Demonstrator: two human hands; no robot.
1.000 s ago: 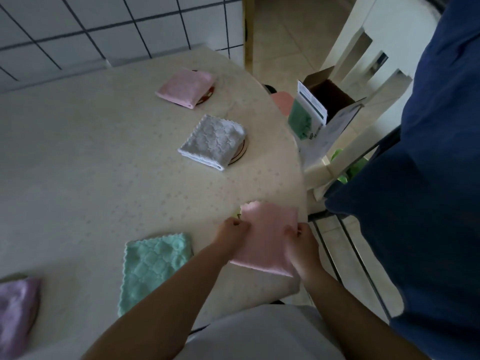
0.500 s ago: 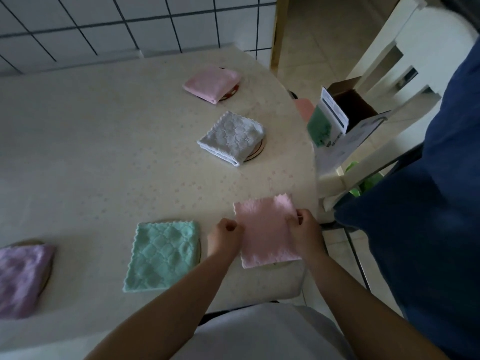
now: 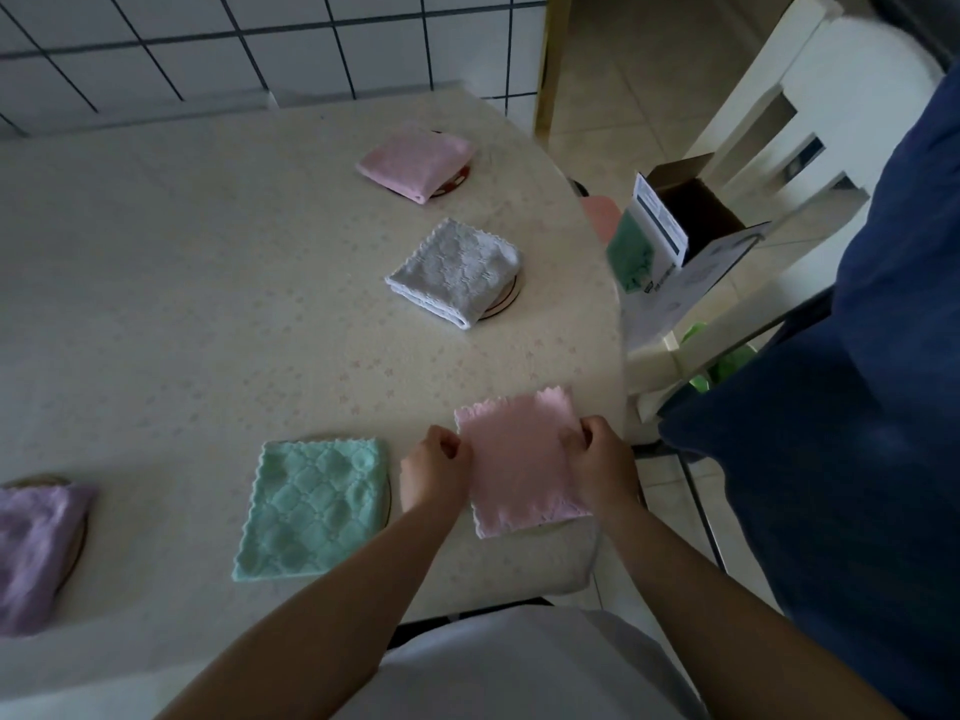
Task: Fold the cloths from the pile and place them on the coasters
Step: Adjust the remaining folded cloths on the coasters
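Here, hands: the left hand and right hand each pinch a side edge of the folded pink cloth.
Pink cloth: lies flat near the worktop's front right edge; whether a coaster sits beneath cannot be told.
Green cloth: folded, just left of the left hand, on a coaster.
Lilac cloth: far left, on a coaster.
Grey cloth: mid-worktop, on a coaster.
Far pink cloth: beyond it, also on a coaster.
Open box: on a white chair to the right.
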